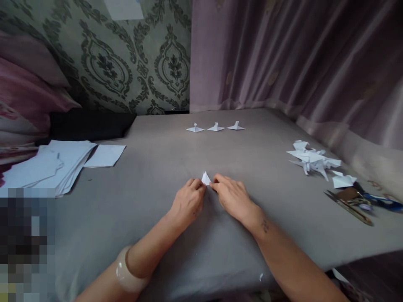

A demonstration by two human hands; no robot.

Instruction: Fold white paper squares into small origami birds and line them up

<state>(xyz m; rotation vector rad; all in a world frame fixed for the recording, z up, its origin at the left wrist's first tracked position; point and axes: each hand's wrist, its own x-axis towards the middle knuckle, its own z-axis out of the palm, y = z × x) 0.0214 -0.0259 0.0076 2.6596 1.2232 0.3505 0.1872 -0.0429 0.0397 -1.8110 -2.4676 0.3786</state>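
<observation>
A small piece of folded white paper (205, 178) stands pointed between my two hands, near the middle of the cloth-covered table. My left hand (189, 196) grips its left lower edge with curled fingers. From the other side, my right hand (232, 195) pinches the right lower edge between thumb and fingers. The paper's lower part is hidden by the fingertips. Beyond it, three folded paper birds sit in a row: a left one (195, 128), a middle one (216, 127) and a right one (236, 126).
At the left lie a stack of white paper sheets (71, 161) and a single sheet (106, 156). A pile of folded white paper pieces (313, 159) rests at the right, with scissors (349, 208) and a blue-handled tool (382, 201) nearer me. The grey tablecloth (157, 147) meets a pink curtain (252, 54).
</observation>
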